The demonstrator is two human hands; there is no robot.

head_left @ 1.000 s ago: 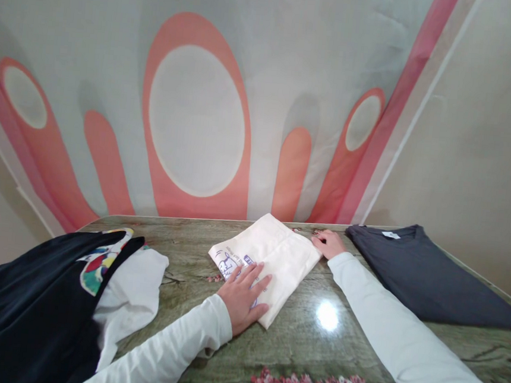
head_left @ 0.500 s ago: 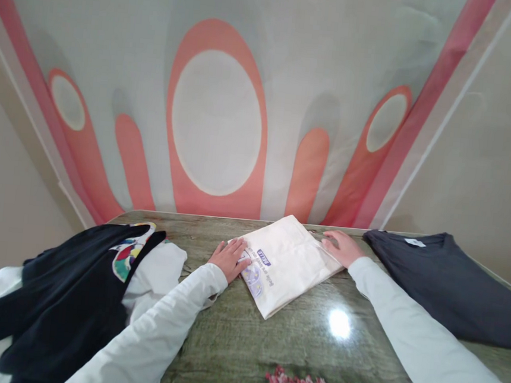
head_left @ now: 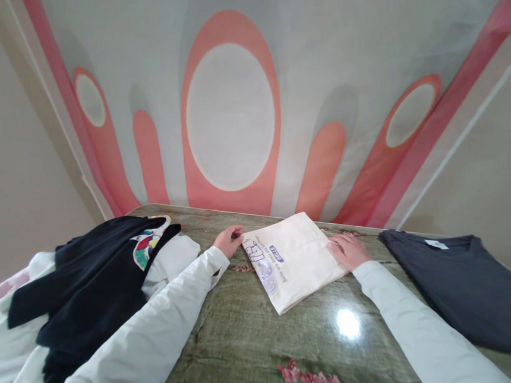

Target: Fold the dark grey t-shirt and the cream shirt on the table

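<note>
A folded white T-shirt [head_left: 305, 258] with a purple cartoon print and lettering lies turned at an angle on the wood-patterned table [head_left: 242, 345]. At its left corner is my left hand [head_left: 228, 241], fingers curled and the tips closed at the fabric edge. My right hand [head_left: 347, 251] rests palm down on the shirt's right edge, its fingers stretched out over the cloth. Both hands come out of long white sleeves.
To the left lies a loose heap of clothes, with a black garment [head_left: 96, 273] with a colourful print over white ones [head_left: 173, 262]. A dark grey T-shirt [head_left: 462, 287] lies flat on the right. Behind the table stands a wall with a pink pattern [head_left: 223, 200].
My left hand has gone from lying flat on the print to the shirt's left corner, uncovering the print. My right hand has lowered onto the right edge. The view has shifted slightly left.
</note>
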